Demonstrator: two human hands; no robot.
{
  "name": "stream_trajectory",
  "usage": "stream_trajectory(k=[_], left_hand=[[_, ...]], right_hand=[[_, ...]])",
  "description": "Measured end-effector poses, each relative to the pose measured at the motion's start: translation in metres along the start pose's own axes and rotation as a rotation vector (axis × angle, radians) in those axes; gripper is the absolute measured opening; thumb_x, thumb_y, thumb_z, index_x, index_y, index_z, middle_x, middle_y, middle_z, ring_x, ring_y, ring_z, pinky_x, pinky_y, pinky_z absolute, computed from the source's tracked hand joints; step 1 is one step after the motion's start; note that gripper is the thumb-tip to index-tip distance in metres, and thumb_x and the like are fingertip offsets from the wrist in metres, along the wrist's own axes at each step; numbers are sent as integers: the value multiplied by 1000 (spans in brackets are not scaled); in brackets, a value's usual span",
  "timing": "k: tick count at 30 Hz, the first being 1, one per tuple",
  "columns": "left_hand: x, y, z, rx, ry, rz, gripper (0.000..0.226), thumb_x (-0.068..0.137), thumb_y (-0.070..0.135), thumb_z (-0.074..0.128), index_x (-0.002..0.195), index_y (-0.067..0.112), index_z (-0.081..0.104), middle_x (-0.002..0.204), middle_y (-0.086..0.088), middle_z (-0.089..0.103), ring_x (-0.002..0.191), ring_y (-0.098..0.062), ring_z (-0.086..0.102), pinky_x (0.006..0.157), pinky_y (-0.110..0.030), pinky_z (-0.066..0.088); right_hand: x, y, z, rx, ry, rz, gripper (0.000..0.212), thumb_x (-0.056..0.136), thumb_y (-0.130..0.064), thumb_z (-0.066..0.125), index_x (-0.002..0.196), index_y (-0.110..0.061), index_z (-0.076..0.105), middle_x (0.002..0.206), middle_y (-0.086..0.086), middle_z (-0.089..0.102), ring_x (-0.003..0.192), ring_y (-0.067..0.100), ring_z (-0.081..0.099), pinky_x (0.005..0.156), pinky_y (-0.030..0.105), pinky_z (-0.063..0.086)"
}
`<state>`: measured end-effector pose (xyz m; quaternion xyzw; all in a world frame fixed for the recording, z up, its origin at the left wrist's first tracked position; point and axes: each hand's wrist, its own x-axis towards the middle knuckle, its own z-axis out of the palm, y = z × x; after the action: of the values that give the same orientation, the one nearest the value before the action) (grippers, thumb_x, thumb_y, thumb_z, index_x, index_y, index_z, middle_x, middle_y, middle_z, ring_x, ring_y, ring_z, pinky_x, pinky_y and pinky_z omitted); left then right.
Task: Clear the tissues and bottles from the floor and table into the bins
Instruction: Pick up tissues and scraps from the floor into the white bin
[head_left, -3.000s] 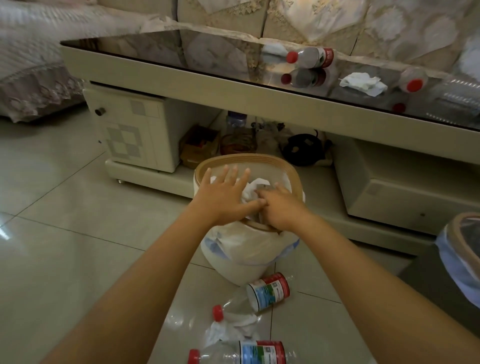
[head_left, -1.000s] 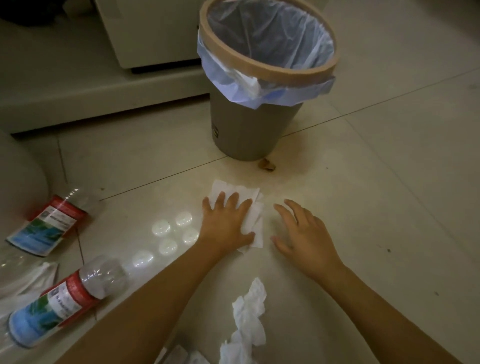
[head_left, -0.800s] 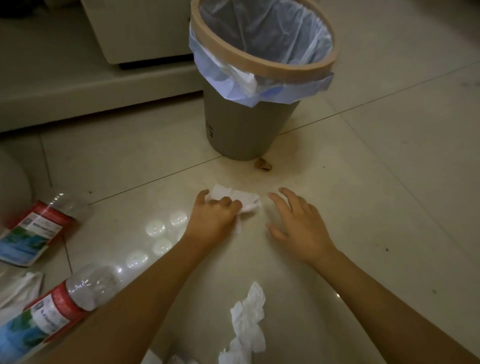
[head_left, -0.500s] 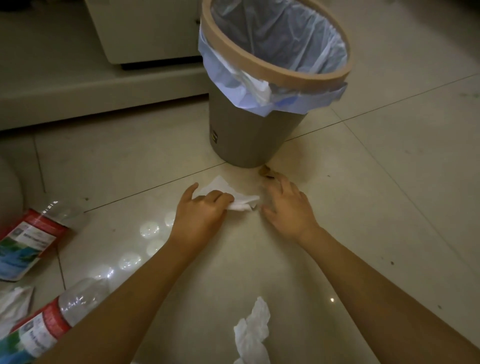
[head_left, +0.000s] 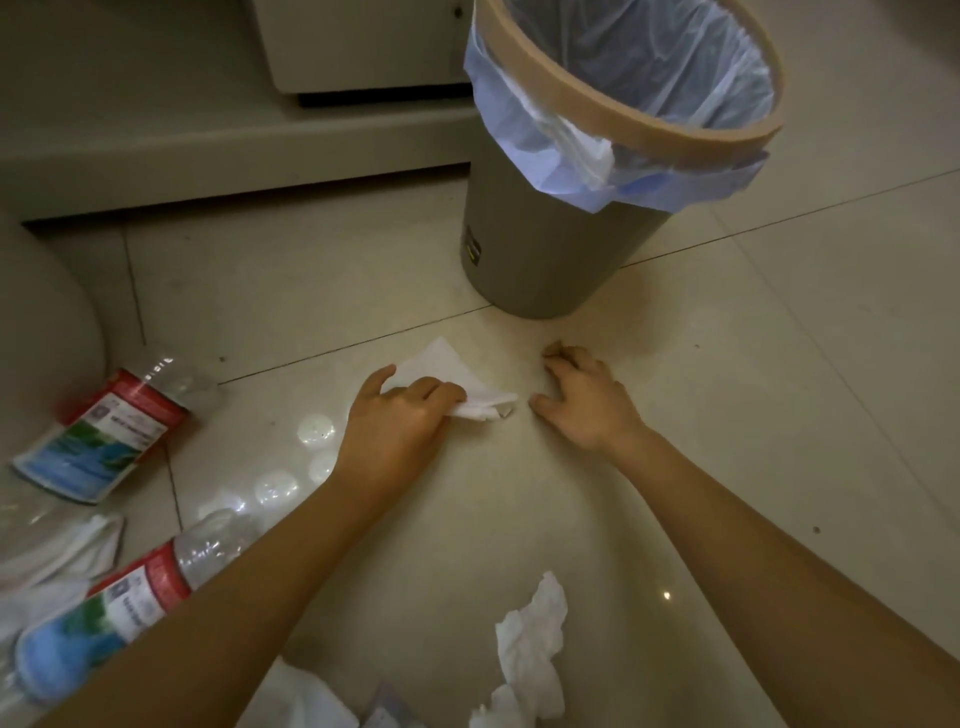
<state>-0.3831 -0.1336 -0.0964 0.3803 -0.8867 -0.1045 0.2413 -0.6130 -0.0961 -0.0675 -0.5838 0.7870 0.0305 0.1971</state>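
Observation:
My left hand (head_left: 395, 421) is closed on a flat white tissue (head_left: 441, 364) that still lies on the floor tiles, just in front of the grey bin (head_left: 545, 249). The bin has a tan rim and a pale blue liner. My right hand (head_left: 587, 400) rests on the floor right of the tissue. Its fingers curl over a small brown scrap (head_left: 553, 345) at the bin's base, with the thumb held apart. Two clear bottles with red and blue labels lie at the left, one (head_left: 104, 431) farther away, one (head_left: 130, 597) beside my left forearm.
A crumpled tissue (head_left: 535, 649) lies between my forearms, with more tissue at the left (head_left: 67, 551) and at the bottom edge (head_left: 301, 701). A second, pale bin (head_left: 36, 332) bulges in at the left edge. The table's cream base (head_left: 208, 140) runs behind.
My left hand went from flat on the tissue to gripping it. My right hand slid forward to the brown scrap by the bin. The view shifted from the pale bin to the grey one.

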Motion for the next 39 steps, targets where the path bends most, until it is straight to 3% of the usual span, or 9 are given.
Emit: stream_trajectory(k=[6,11,16,20,23,27,31,34,39], left_hand=[[-35,4,-19,22,-66,31,18,79,6,68,94,16,68,84,-2,71,64,-23,67,95,-45,42],[-75,10,-26,68,-184,117,26,72,3,74,94,15,68,83,-4,71,62,-26,67,92,-45,45],[-88,14,-37,71,-238,152,20,78,6,69,96,14,67,85,-8,72,65,-29,68,91,-47,45],[-94,23,-42,62,-232,144,17,81,10,56,93,14,68,80,-5,71,63,-27,67,90,-45,46],[-99,31,-40,58,-269,151,20,82,11,51,91,15,67,75,-3,68,61,-27,64,87,-44,47],[-102,40,-37,61,-307,182,16,84,12,54,93,15,66,77,-3,69,62,-27,64,87,-43,47],[-104,45,-40,71,-327,196,16,80,7,63,93,15,67,78,-4,70,61,-28,65,86,-43,48],[-105,45,-44,89,-346,200,18,79,5,64,94,13,68,80,-5,71,62,-29,66,85,-43,48],[-113,38,-48,192,-353,316,39,73,1,70,111,10,64,98,-10,72,62,-28,68,83,-45,51]], right_hand=[[-69,-9,17,67,-51,-174,33,89,-38,56,119,-24,61,140,-3,39,123,20,41,98,34,40],[-114,-16,35,-88,-106,-271,48,91,-39,52,135,-20,49,147,-3,35,121,21,44,92,36,43],[-138,-16,41,-125,-125,-297,63,92,-44,48,146,-15,32,152,-1,29,130,21,39,102,38,37],[-169,-9,42,-127,-51,-383,70,86,-54,37,144,-15,37,149,-1,38,130,20,41,105,40,36],[-199,-4,51,-131,-131,-398,76,81,-64,31,143,-19,38,148,-4,40,133,15,37,109,36,28],[-224,-5,67,-27,-193,-377,90,71,-78,48,141,-21,39,146,-3,41,132,16,41,108,34,32],[-238,-22,78,-8,-146,-314,118,54,-93,45,147,-27,12,150,1,32,133,23,36,104,46,36],[-244,-33,99,-180,-158,-289,115,58,-91,37,147,-32,-5,157,13,13,141,36,21,106,57,30],[-239,-36,110,-166,110,-443,69,70,-59,68,127,-25,49,128,14,56,105,35,60,67,41,56]])
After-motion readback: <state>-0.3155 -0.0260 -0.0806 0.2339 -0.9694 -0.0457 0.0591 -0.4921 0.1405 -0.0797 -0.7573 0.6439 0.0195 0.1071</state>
